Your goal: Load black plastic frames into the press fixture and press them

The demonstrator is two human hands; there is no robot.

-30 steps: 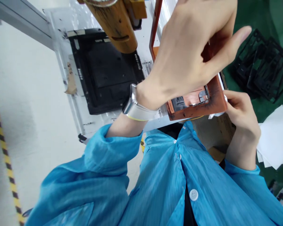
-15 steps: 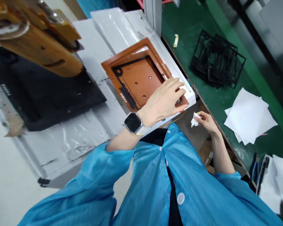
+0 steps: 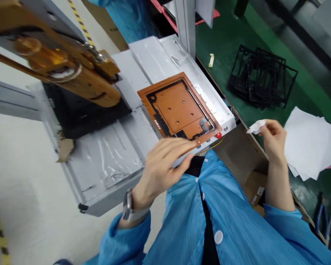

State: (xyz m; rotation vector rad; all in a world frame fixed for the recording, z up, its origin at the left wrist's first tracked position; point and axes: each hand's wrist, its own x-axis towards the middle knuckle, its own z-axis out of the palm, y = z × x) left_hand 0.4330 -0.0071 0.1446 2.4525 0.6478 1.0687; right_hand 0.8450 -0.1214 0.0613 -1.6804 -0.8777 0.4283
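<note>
The orange frame [image 3: 154, 88], seen raised at a tilt earlier, is now laid flat over the orange plate [image 3: 179, 106] on the white bench [image 3: 127, 143]. The left hand [image 3: 165, 162] has been drawn back to its near edge, grip open (contact cannot be told), while crumpled tissue [image 3: 256, 127] is still pinched in the right hand's [image 3: 274, 140] closed grip.

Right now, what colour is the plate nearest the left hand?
The plate is orange-brown with black patches, seen best in the head view.
</note>
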